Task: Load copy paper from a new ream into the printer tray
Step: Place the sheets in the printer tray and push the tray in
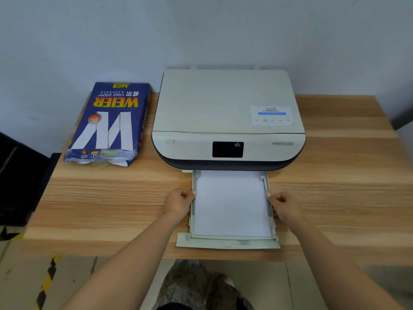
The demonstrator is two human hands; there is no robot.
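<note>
A beige printer [225, 113] with a dark screen stands on the wooden table. Its paper tray [228, 242] is pulled out toward me, and a stack of white paper [231, 204] lies flat inside it. My left hand [178, 203] rests against the tray's left side with fingers curled and the thumb touching the left guide. My right hand [285, 206] presses on the tray's right guide in the same way. A blue ream of copy paper [109, 121], its near end torn open, lies left of the printer.
The wooden table [346, 186] stands against a pale wall. A dark object [20, 180] sits beside the table's left edge. Cardboard with yellow-black tape [44, 285] covers the floor below, where my legs show.
</note>
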